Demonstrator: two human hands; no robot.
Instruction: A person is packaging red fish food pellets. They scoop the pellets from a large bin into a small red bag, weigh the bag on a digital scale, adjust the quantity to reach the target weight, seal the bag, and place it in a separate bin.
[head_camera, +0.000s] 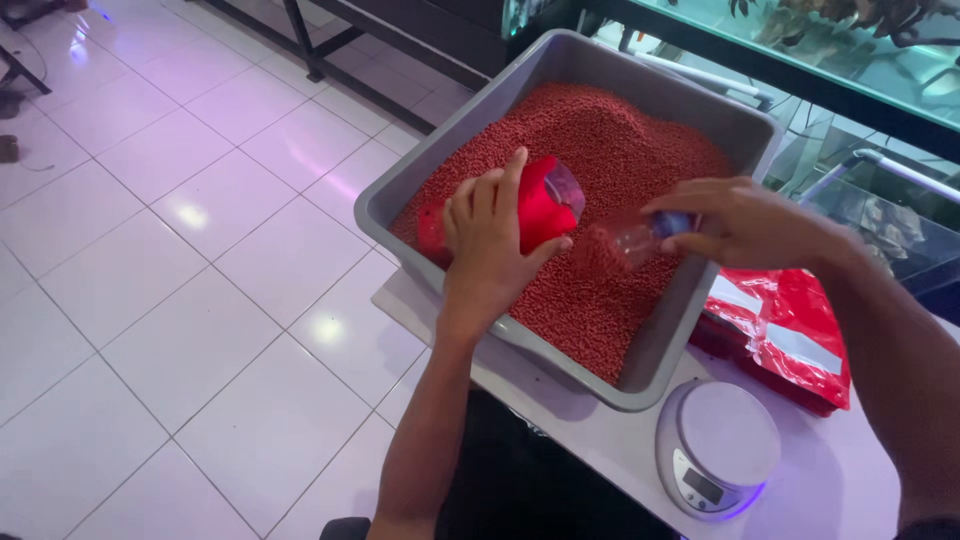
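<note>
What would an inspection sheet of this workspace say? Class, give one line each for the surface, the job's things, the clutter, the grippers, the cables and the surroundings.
Surface: pale table, partly covered.
Job's things: grey tub of red pellets; red scoop; small clear bottle, held tilted over the pellets.
Clutter: red packets beside the tub; round kitchen scale near the table edge.
Grippers: left hand grips the scoop; right hand holds the bottle.
Cables: nothing seen.
Surroundings: white tiled floor; glass tanks behind the table.
</note>
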